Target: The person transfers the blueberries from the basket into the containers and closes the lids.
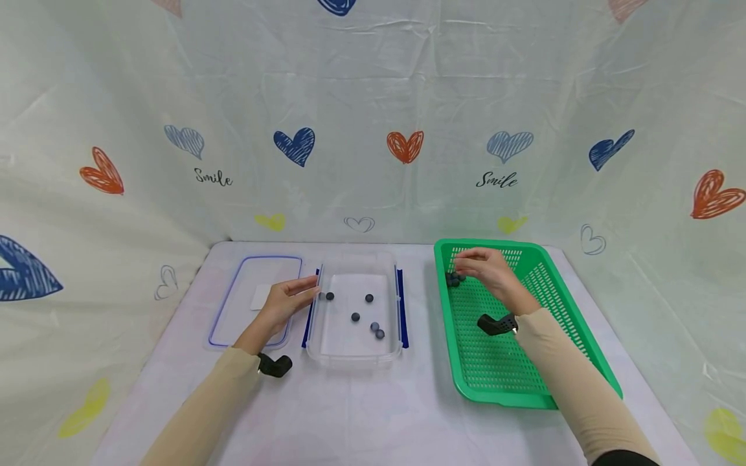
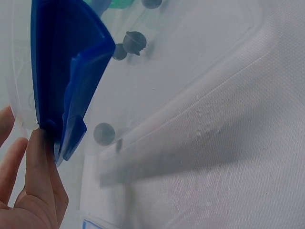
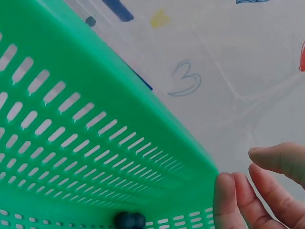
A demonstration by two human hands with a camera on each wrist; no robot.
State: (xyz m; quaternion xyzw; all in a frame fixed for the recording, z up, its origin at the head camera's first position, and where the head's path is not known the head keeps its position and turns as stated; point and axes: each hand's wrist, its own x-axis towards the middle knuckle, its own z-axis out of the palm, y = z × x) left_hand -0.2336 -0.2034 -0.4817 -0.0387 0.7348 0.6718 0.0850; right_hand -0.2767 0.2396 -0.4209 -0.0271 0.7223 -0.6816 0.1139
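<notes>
My left hand (image 1: 283,304) touches the left side of a clear plastic container (image 1: 355,355), with its fingers fairly straight beside the blue latch flap (image 2: 71,62). Several blueberries (image 1: 355,317) lie scattered on the container's floor; one blueberry (image 2: 135,43) shows its crown in the left wrist view. Over the far left corner of a green basket (image 1: 459,382) is my right hand (image 1: 489,272). Its thumb and fingers stand apart, and nothing shows between them in the right wrist view. Below its fingertips, a small cluster of blueberries (image 1: 453,279) sits in that corner.
A clear lid with a blue rim (image 1: 217,323) lies on the table left of the container, partly behind my left hand. Another blue latch flap (image 1: 403,310) hangs out on the container's right side. A heart-printed sheet (image 1: 361,181) rises behind the table.
</notes>
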